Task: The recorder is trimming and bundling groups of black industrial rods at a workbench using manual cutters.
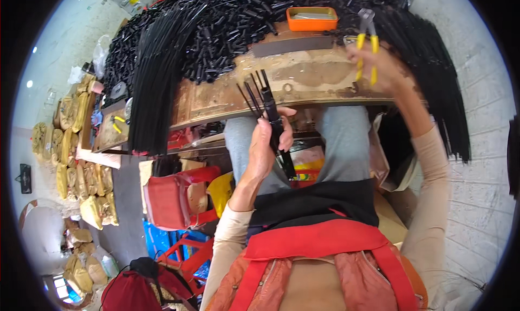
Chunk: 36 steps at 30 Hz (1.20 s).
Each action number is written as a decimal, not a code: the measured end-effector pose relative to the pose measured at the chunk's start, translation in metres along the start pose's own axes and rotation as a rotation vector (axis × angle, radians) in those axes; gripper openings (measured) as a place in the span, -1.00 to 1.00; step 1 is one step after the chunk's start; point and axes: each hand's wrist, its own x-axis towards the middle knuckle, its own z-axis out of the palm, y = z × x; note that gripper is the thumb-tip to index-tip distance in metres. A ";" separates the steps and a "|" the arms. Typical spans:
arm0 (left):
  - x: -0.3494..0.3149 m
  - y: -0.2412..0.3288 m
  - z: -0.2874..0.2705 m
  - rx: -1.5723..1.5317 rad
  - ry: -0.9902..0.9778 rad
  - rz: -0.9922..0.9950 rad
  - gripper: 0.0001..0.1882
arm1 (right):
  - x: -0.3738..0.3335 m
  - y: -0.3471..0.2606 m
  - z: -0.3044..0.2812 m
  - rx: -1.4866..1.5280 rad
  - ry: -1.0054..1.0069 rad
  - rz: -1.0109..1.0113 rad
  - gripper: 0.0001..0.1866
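Observation:
Over my lap, just in front of the table edge, my left hand [265, 138] is closed round a black tubular piece [269, 102]. Several thin black rods [251, 98] stick up beside it from the same grip. The lower end of the black piece hangs below my palm. At the right of the table, my right hand [382, 67] is smeared by motion. Yellow-handled pliers [374, 46] lie across its fingers, jaws pointing away and handles spread; the hand appears to grip them.
A heap of short black tubes [216, 35] covers the back of the wooden table [314, 75]. Bundles of long black rods hang over its edge at left [154, 89] and right [433, 56]. An orange tin [311, 20] and a dark flat bar [292, 46] lie between. A red chair [173, 200] stands left.

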 end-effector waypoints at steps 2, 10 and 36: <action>0.000 -0.002 0.007 0.029 0.025 -0.004 -0.29 | -0.031 0.007 0.033 0.473 -0.304 0.193 -0.85; -0.003 -0.004 0.020 0.153 0.052 -0.011 -0.33 | -0.098 0.007 0.120 0.644 -0.331 0.325 -0.79; -0.018 0.000 0.021 0.177 -0.085 -0.026 -0.17 | -0.155 -0.001 0.159 -0.180 -0.013 -0.303 -0.92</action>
